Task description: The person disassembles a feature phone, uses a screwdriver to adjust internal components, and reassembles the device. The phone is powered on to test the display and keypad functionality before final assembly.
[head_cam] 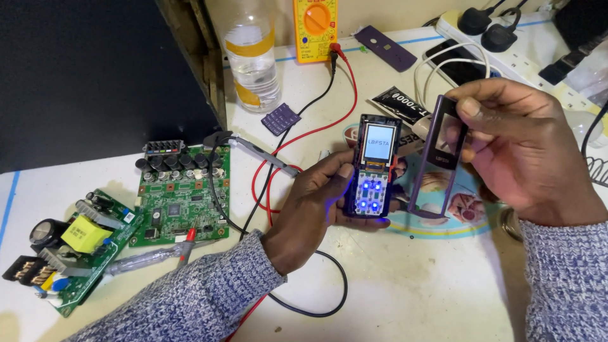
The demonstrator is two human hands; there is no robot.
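My left hand (313, 206) holds a small opened phone body (373, 166) upright over the table, its screen lit white and its bare key contacts glowing blue. Just to its right, my right hand (525, 149) pinches a purple front cover frame (439, 158) by its upper part, tilted and close beside the phone. A purple keypad mat (280, 118) lies loose on the table behind my left hand.
Two green circuit boards (180, 196) (73, 244) lie at the left. A plastic bottle (253, 57) and a yellow multimeter (315, 28) with red and black leads (304, 136) stand at the back. A white power strip (506, 44), a purple back cover (385, 47) and a black tube (400, 101) lie far right.
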